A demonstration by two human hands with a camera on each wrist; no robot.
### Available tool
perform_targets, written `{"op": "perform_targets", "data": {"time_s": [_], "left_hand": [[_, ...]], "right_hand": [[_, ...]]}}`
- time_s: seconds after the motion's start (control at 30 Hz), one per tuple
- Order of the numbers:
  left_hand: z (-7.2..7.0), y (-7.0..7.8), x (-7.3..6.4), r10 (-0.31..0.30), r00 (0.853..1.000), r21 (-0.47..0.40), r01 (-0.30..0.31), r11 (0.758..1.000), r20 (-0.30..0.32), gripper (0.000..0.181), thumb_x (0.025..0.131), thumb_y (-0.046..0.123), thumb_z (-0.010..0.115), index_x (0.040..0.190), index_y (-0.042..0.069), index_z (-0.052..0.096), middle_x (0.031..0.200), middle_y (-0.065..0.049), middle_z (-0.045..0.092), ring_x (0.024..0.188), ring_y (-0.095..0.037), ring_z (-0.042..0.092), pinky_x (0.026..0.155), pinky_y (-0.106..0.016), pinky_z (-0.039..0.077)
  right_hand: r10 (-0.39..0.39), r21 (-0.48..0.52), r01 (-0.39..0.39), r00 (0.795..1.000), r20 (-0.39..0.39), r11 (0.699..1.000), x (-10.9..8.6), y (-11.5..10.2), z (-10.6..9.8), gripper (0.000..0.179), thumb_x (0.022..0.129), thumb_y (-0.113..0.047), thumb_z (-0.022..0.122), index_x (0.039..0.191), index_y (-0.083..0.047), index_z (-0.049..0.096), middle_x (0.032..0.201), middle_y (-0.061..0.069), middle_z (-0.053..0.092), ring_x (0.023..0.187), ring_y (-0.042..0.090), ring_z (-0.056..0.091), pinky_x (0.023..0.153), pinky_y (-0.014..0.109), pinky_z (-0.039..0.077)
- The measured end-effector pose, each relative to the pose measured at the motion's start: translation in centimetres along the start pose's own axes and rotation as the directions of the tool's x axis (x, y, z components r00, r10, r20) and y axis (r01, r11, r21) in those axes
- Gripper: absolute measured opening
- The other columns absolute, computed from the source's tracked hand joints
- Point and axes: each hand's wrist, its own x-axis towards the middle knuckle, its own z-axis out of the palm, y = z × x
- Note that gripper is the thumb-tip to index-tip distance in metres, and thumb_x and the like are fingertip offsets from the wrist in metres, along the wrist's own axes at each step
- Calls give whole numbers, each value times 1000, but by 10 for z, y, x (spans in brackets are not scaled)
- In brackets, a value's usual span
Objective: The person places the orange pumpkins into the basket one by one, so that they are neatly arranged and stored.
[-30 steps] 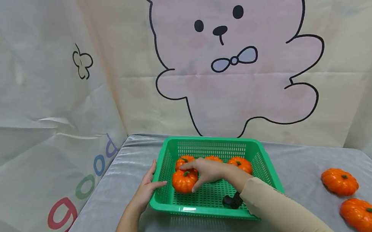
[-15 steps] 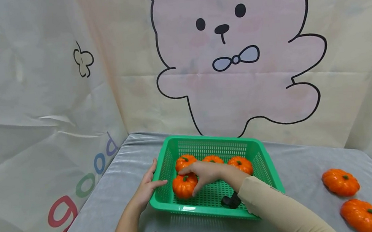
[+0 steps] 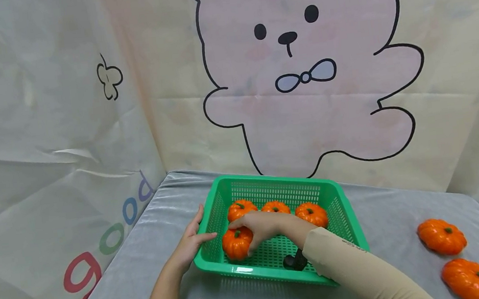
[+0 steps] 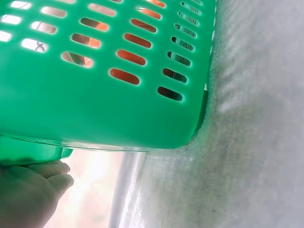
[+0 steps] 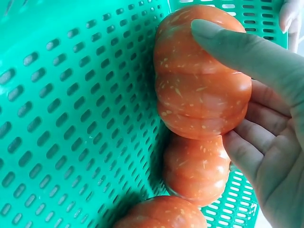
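In the head view, my right hand [image 3: 264, 228] reaches into a green plastic basket [image 3: 276, 274] and grips a small orange pumpkin [image 3: 236, 244] near its left end. The right wrist view shows my thumb [image 5: 247, 50] across this pumpkin [image 5: 202, 90], with the fingers on its other side. My left hand [image 3: 190, 244] holds the basket's left rim, thumb over the top and fingers outside. In the left wrist view those fingers [image 4: 57, 175] lie against the rim's outer side. Three more pumpkins sit along the basket's back: left [image 3: 240, 209], middle [image 3: 275, 207] and right [image 3: 312, 214].
Two other orange pumpkins, one farther [image 3: 442, 236] and one nearer [image 3: 471, 278], lie on the grey cloth [image 3: 389, 221] to the basket's right. A fabric backdrop with a cartoon bear [image 3: 306, 112] stands behind the table, and another printed panel [image 3: 43, 142] rises at the left.
My right hand has brought the gripped pumpkin slightly nearer and lower in the basket, away from the back-left pumpkin, now more visible. My left hand keeps its hold on the rim.
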Motion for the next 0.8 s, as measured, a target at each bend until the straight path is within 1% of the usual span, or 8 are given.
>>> {"op": "perform_targets", "data": {"time_s": [0.1,0.23,0.37,0.43,0.57,0.8], "left_hand": [[0,0,1,-3,1000,-3,3,1000,4,86,85,1,55,150,6,-1,157,-7,-11,144,-28,-4,115,-48,11],[0,-1,2,-16,1000,-11,16,1000,-1,87,85,0,54,150,8,-2,158,-6,-10,144,-27,-2,114,-46,13],[-1,0,1,-16,1000,-15,16,1000,4,87,85,0,54,150,9,-3,158,-6,-10,144,-27,-2,114,-46,13],[-1,0,0,-11,1000,-16,11,1000,10,87,86,0,54,150,8,-3,157,-7,-10,144,-27,0,114,-46,15],[0,1,-1,-9,1000,-20,10,1000,16,87,86,0,54,150,8,-4,157,-7,-9,143,-26,4,112,-45,20],[0,-1,1,-8,1000,-12,9,1000,9,87,85,0,54,150,7,-3,157,-9,-8,143,-27,3,112,-46,19]], "right_hand": [[0,-3,0,1000,4,1000,-1,-2,-1,72,72,-20,80,137,-12,48,134,0,53,110,12,52,87,24,47],[7,-18,-7,1000,19,1000,0,-3,-1,76,72,-19,80,139,-10,45,139,1,49,117,14,50,91,26,46],[10,-44,-8,999,36,999,2,-3,0,79,72,-19,80,140,-11,43,145,2,43,124,17,47,95,28,45],[8,-56,-6,999,42,998,3,-2,0,79,72,-19,80,141,-12,42,146,2,41,126,18,46,96,28,45],[10,-56,-7,999,50,998,2,-2,0,79,72,-18,80,141,-12,42,147,3,40,126,18,46,95,28,46],[13,-47,-11,998,54,999,1,-3,0,78,73,-17,79,141,-12,42,145,2,42,125,17,47,95,27,46]]}}
